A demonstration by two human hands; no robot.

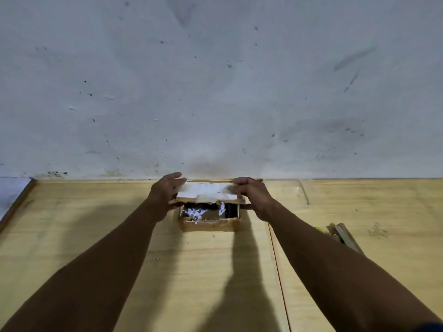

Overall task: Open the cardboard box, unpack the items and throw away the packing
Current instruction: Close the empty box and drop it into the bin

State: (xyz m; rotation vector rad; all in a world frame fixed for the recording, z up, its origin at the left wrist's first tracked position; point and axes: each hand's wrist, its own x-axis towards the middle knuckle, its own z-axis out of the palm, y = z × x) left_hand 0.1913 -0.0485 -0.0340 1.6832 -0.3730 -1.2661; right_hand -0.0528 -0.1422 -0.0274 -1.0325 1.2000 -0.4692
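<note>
A small cardboard box (pixel 209 225) sits on the wooden table close to the wall. Its lid flap (pixel 206 191), pale on the inner face, is raised and tilted back. My left hand (pixel 164 195) grips the flap's left end and my right hand (pixel 251 195) grips its right end. Inside the open box I see white shredded paper (pixel 195 213) over a dark interior. What lies under the paper is hidden.
The light wooden table (pixel 96 224) runs up to a stained white wall (pixel 215 92). A seam in the tabletop (pixel 279 271) runs front to back on the right. A few thin wooden and green-tipped objects (pixel 340 233) lie to the right of the box.
</note>
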